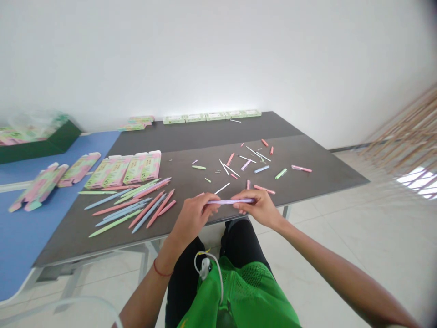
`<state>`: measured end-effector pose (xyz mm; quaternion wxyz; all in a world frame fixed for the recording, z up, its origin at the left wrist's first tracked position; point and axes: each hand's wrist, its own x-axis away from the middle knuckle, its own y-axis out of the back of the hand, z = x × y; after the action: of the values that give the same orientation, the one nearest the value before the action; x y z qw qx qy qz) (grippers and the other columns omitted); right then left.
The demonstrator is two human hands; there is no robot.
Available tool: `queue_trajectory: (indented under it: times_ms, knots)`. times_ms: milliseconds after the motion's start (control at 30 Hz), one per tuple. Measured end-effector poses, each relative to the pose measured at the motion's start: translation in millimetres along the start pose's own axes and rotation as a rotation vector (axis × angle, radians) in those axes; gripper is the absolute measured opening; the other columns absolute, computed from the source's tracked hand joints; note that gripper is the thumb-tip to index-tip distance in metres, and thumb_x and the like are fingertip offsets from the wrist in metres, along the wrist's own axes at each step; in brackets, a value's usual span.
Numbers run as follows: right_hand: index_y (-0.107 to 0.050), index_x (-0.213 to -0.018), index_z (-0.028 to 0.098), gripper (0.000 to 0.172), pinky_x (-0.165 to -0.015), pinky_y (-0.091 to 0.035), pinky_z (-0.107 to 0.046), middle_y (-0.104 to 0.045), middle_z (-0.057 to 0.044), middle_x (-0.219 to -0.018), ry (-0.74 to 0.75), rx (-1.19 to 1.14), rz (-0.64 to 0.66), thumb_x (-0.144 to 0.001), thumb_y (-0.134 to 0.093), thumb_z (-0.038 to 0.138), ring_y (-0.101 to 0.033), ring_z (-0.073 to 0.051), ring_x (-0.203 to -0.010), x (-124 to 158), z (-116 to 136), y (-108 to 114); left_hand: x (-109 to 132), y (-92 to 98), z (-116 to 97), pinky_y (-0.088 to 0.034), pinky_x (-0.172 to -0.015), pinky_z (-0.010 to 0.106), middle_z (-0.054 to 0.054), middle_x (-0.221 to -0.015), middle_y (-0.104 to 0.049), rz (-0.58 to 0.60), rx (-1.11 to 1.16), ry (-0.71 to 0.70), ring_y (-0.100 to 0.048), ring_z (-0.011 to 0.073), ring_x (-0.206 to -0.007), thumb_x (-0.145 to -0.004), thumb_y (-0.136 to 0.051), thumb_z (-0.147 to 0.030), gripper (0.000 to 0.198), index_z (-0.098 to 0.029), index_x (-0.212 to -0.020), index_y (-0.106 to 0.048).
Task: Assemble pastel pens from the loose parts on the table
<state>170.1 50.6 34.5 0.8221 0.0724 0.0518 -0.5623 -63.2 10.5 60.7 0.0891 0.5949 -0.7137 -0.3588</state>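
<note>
Right at the near edge of the dark grey table [205,132], the left hand [193,217] and the right hand [255,208] are both closed on a lilac pen [230,201], pinching it between fingers and thumbs, one hand at each end. The pen lies level, just above the table edge, over the person's lap. Just beyond the hands, loose pen parts [246,164] in pink, green, blue and white lie scattered across the middle of the table. To the left, a heap of finished pastel pens [131,209] sits close by the left hand. Now the packaging: beyond that heap, a group of flat, unfolded printed cartons [122,169] lies open, holding nothing. More flat cartons [78,169] lie on the blue table [20,241] further left. Along the far edge runs a neat row of closed white-and-green boxes [211,116], contents hidden. At the far left, a dark green tray [41,149] holds pink-and-green packs under clear plastic [34,125], though the plastic blurs the details.
</note>
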Motion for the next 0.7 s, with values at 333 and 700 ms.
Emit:
queue_trajectory:
  times_ms: [333,700]
  knots:
    - [-0.085,-0.091,0.020,0.023,-0.052,-0.055,-0.029,-0.074,-0.005,-0.071,0.025,0.099,-0.064,-0.075,-0.087,0.036,-0.063,-0.015,-0.055,-0.5,-2.7,25.6,3.7,14.2,13.4,-0.050,-0.053,0.022,0.001,-0.063,-0.068,-0.018,0.133,0.173,-0.065,0.0138,-0.053,-0.105,-0.048,-0.047,0.042,-0.019,-0.079,-0.065]
    - [-0.073,-0.091,0.016,0.035,-0.055,-0.038,-0.026,-0.064,0.000,-0.061,-0.033,0.305,-0.137,-0.089,-0.069,0.050,-0.052,-0.014,-0.056,-22.8,-2.8,34.9,-5.0,15.7,27.5,-0.054,-0.061,0.022,0.002,-0.075,-0.075,-0.074,0.098,0.166,-0.070,0.0150,-0.063,-0.101,-0.057,-0.042,0.029,-0.018,-0.094,-0.071]
